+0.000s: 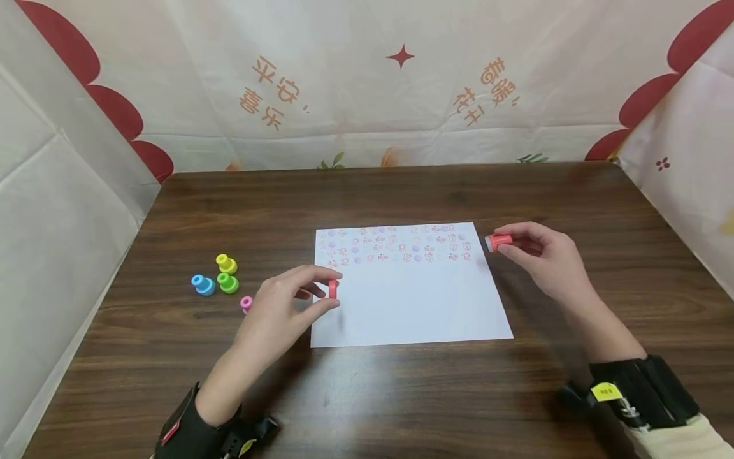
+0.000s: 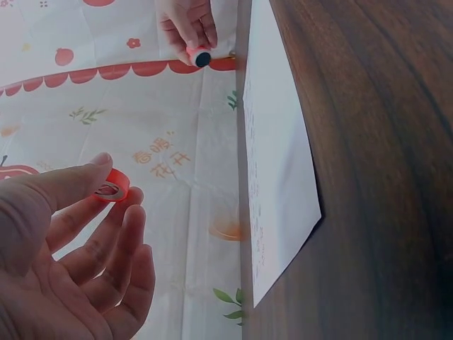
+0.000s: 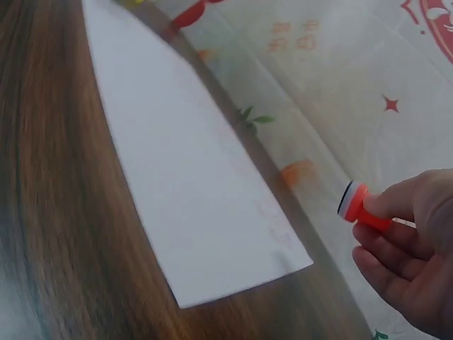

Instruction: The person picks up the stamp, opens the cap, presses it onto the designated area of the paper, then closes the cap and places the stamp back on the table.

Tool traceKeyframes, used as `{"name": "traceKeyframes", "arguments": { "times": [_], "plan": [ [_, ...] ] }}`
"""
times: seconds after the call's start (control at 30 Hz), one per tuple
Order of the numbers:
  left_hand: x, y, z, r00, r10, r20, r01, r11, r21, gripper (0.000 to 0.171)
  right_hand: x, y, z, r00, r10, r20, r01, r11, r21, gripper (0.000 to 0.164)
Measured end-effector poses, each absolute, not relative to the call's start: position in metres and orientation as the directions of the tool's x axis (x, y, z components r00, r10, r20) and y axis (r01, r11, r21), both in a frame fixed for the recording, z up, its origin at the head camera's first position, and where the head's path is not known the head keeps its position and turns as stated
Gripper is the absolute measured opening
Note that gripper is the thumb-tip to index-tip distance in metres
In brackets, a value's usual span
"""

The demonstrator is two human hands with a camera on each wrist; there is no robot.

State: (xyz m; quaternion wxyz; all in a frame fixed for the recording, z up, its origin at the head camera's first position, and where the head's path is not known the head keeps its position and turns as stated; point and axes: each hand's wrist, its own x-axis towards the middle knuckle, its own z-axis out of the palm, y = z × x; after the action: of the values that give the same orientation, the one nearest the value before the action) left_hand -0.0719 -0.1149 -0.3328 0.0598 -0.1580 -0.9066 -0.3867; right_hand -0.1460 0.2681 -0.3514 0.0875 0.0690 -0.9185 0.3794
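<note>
My left hand (image 1: pixel 279 305) pinches a small red stamp cap (image 1: pixel 332 289) between thumb and fingertips, over the left edge of a white sheet of paper (image 1: pixel 410 303). In the left wrist view the hollow side of the cap (image 2: pixel 111 188) shows. Past the sheet's right edge, my right hand (image 1: pixel 545 255) grips a red toy stamp (image 1: pixel 500 241) by its handle. The uncapped dark face of that stamp (image 3: pixel 348 200) points left, toward the paper. Rows of small pink and purple stamped prints (image 1: pixel 395 245) cover the upper part of the sheet.
Left of the paper stand several more stamps: a yellow one (image 1: pixel 226 264), a green one (image 1: pixel 227 282), a blue one (image 1: pixel 203 285) and a pink one (image 1: pixel 246 303) partly behind my left hand. A printed white cloth (image 1: pixel 355 83) hangs behind the brown wooden table (image 1: pixel 367 401).
</note>
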Motion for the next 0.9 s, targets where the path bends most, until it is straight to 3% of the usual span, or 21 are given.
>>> {"name": "traceKeyframes", "arguments": {
  "times": [0.4, 0.73, 0.9],
  "plan": [
    [-0.073, -0.115, -0.335, -0.943, 0.242, 0.228, 0.332, 0.657, 0.677, 0.033, -0.163, 0.255, -0.361, -0.926, -0.286, 0.247, -0.363, 0.855, -0.37, 0.026],
    [-0.075, -0.113, -0.334, -0.941, 0.253, 0.223, 0.337, 0.656, 0.676, 0.034, -0.172, 0.246, -0.359, -0.909, -0.388, 0.155, -0.41, 0.899, -0.153, 0.023],
    [-0.076, -0.114, -0.334, -0.939, 0.26, 0.227, 0.344, 0.651, 0.676, 0.034, -0.175, 0.24, -0.356, -0.909, -0.402, 0.111, -0.413, 0.904, -0.109, 0.024]
  ]
}}
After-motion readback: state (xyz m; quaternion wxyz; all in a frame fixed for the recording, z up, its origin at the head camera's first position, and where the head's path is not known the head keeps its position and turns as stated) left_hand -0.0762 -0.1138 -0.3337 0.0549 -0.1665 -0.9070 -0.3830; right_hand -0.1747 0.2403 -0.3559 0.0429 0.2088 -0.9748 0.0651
